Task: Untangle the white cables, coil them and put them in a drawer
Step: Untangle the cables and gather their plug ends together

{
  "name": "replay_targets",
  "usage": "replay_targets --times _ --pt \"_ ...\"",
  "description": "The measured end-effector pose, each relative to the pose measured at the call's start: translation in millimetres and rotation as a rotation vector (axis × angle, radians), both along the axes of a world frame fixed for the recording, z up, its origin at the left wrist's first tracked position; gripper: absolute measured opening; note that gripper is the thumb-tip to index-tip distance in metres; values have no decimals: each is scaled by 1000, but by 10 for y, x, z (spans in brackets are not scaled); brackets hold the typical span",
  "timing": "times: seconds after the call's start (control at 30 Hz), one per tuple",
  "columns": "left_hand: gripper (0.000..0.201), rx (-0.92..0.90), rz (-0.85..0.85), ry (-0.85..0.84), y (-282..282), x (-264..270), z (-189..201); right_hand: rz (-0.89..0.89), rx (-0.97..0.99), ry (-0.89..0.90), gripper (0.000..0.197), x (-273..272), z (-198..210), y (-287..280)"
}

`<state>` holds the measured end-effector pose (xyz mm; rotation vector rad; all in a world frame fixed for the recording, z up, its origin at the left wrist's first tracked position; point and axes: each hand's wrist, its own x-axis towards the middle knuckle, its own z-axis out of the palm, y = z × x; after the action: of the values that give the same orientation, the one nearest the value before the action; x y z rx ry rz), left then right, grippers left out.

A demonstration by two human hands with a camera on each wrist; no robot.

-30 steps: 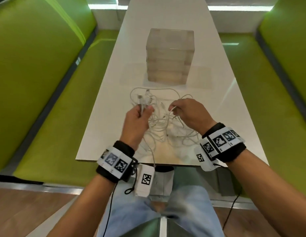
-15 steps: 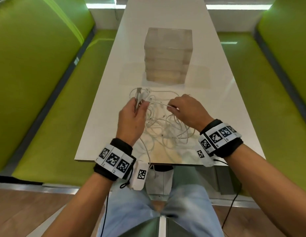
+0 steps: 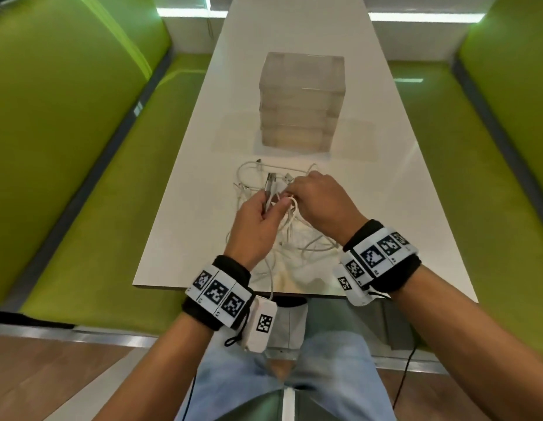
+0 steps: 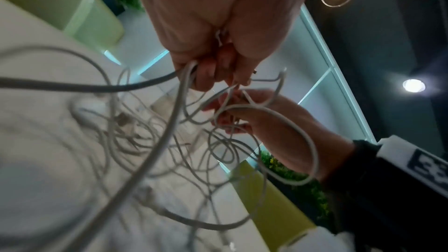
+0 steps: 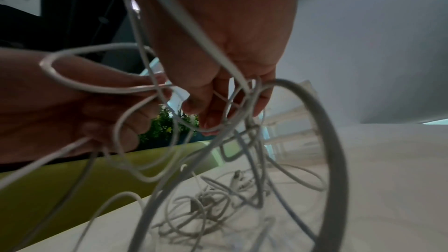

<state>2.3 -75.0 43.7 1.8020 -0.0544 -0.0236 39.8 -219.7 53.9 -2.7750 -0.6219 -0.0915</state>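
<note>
Right hand (image 3: 320, 205) has closed in on left hand (image 3: 258, 223). Both sets of fingers pinch strands of the white cables (image 3: 294, 238), tangle hanging below onto counter (image 3: 188, 238). Probably picking one knot; drawer unit (image 3: 302, 101) beyond, untouched.

- The right hand (image 3: 317, 205) covers the middle of the white cables (image 3: 297, 238), so the strands under its palm cannot be followed.
- The fingertips (image 3: 283, 205) of the left hand (image 3: 258, 226) hide where the plugs join their cords.
- The translucent drawer unit (image 3: 302, 101) toward the table's (image 3: 185, 238) far end shows no readable contents.
- In the left wrist view the near cables blur.
</note>
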Motion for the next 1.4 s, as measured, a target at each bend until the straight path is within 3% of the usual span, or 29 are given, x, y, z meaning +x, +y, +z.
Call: replay_targets --times 0.1,0.27,0.43,0.53,0.63,0.73,0.83,0.93,1.1,1.27,1.4 --pt "21 -87 -5 95 -84 12 9 13 -30 -78 22 -34 35 39" --pt "22 -22 -58 49 -34 20 71 34 -14 -82 22 -10 15 19" --pt "25 -118 132 -81 281 81 235 -109 -23 23 27 149 -163 -281" --pt "24 -117 195 -140 390 76 232 -77 7 13 28 195 -201 -297" --pt "23 -184 266 -105 408 87 179 -34 22 1 40 196 -141 -229" --pt "19 -71 189 -52 362 86 100 29 73 -60 58 133 -60 -132" --pt "15 -50 66 6 214 68 31 89 47 -172 41 53 -4 -6" --pt "12 -150 95 43 34 59 61 106 16 -246 18 1 -17 124" --pt "17 -339 260 -28 169 142 202 51 34 -81 18 23 -158 -49" --pt "15 -53 107 -50 287 147 113 -5 203 10 21 36 -138 -140" --pt "16 -142 98 62 88 100 27 110 186 -100 18 -35 -60 17"
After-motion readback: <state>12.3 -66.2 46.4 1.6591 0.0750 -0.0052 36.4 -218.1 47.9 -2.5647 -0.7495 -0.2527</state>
